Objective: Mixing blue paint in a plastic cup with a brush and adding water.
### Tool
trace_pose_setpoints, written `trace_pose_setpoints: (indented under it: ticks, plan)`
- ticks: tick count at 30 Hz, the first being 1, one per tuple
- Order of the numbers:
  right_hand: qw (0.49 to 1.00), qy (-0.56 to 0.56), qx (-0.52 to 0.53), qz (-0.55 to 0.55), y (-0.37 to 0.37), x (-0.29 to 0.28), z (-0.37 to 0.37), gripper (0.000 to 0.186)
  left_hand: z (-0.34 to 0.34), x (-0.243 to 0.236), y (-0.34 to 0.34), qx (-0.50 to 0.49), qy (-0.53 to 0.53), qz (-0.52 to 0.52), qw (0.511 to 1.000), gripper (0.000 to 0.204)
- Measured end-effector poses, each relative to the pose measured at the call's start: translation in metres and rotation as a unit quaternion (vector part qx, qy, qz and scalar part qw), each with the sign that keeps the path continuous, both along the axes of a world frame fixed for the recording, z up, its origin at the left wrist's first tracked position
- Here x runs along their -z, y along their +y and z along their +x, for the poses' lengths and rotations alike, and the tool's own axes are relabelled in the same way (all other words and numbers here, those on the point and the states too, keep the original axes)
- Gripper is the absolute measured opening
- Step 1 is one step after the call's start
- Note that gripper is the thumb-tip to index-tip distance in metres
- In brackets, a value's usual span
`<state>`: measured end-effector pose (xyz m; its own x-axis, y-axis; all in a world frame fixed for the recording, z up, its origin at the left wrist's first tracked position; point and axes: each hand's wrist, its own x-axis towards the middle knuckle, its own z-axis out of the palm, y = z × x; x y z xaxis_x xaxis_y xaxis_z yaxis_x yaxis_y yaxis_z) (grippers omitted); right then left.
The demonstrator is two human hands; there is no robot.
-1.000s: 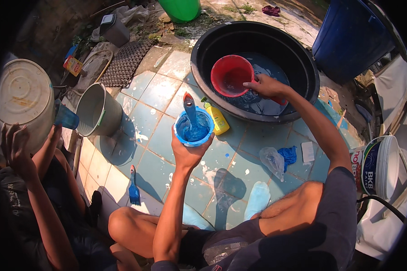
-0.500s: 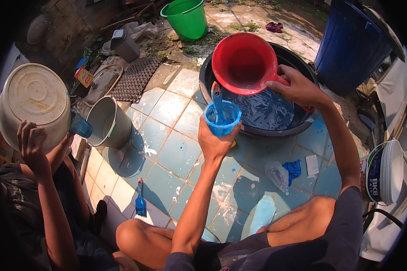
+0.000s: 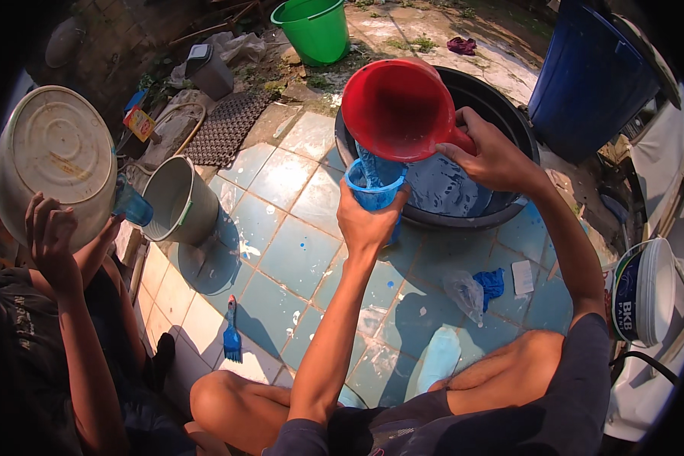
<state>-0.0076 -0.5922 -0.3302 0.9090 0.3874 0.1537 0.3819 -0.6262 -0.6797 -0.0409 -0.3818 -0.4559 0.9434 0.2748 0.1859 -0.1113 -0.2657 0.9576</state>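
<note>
Cup [image 3: 374, 199]: blue, upright, held above the tiled floor [image 3: 289, 251] at the scene's middle; a blue brush [image 3: 368, 169] stands in it.
Left hand [image 3: 368, 228]: fingers clamped round the cup's side.
Right hand [image 3: 490, 152]: fingers clamped on the handle of a red scoop [image 3: 395, 114], which tilts at 12 o'clock, just over the cup, hiding the brush's top.
Pour: the step seems to be tipping the scoop into the cup; I cannot make out a stream.
Tilt: probably calls for a slow right wrist and a level cup.
Tub [image 3: 471, 223]: black, 2 o'clock, liquid inside.
Spare brush [image 3: 232, 334]: blue, between 7 and 8 o'clock.
Grey bucket [image 3: 203, 205]: 9 o'clock; beyond, a co-worker's hand [image 3: 51, 228] by a pale bucket [image 3: 53, 152].
</note>
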Motion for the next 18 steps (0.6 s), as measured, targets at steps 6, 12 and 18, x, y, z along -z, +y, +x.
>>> trace_pose_setpoints:
  ticks: [6,12,18]
  plan:
    - [0.998,-0.037,-0.011,-0.047,-0.002,0.017,0.002,0.04,-0.002,0.005,0.001,-0.016,0.014,0.004,1.0,0.076]
    - [0.996,-0.051,0.001,-0.071,0.001,0.021,-0.001,0.039,-0.002,0.009,0.0,-0.018,0.011,-0.004,1.0,0.077]
    - [0.994,-0.059,0.001,-0.089,0.006,0.015,-0.007,0.035,-0.004,0.011,0.0,-0.03,0.005,0.002,1.0,0.077]
